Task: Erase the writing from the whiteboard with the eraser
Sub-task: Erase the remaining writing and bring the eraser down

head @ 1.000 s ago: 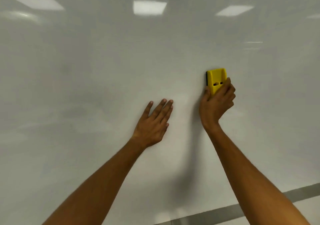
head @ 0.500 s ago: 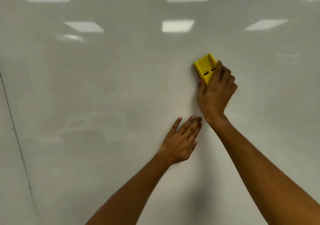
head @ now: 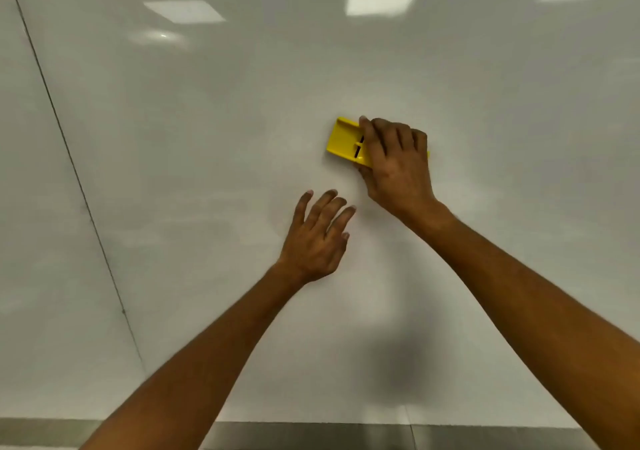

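Note:
A glossy whiteboard (head: 207,172) fills the view; I see no writing on it, only faint smears and ceiling-light reflections. My right hand (head: 394,165) presses a yellow eraser (head: 344,141) flat against the board just right of centre, fingers over its right half, its long side lying sideways. My left hand (head: 320,238) rests on the board below and to the left of the eraser, fingers spread and holding nothing. Part of the eraser is hidden under my right hand.
A thin dark seam (head: 69,158) runs diagonally down the left of the board. A grey metal ledge (head: 311,435) runs along the board's bottom edge. A soft shadow (head: 398,363) falls on the board between my forearms.
The eraser has turned from upright to lying sideways, and my right hand now sits to its right. My view has shifted, so the seam and bottom ledge show. My left hand's fingers have spread.

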